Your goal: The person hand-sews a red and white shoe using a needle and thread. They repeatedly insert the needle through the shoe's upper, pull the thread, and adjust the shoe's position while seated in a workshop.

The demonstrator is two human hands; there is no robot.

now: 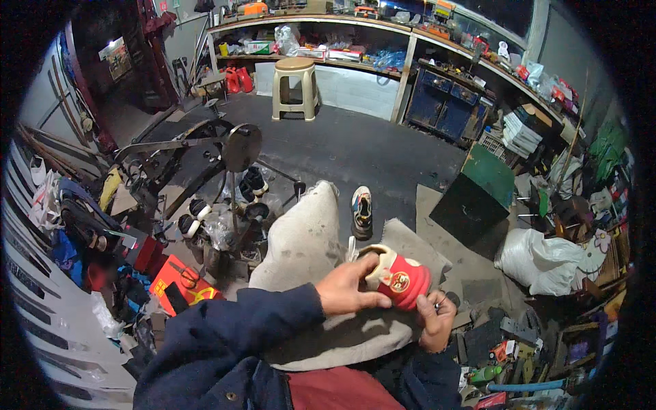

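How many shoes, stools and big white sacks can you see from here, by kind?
Shoes: 2, the red and cream shoe in both hands and the sneaker on the floor
Stools: 1, the beige plastic stool
White sacks: 1, the white sack
Total: 4
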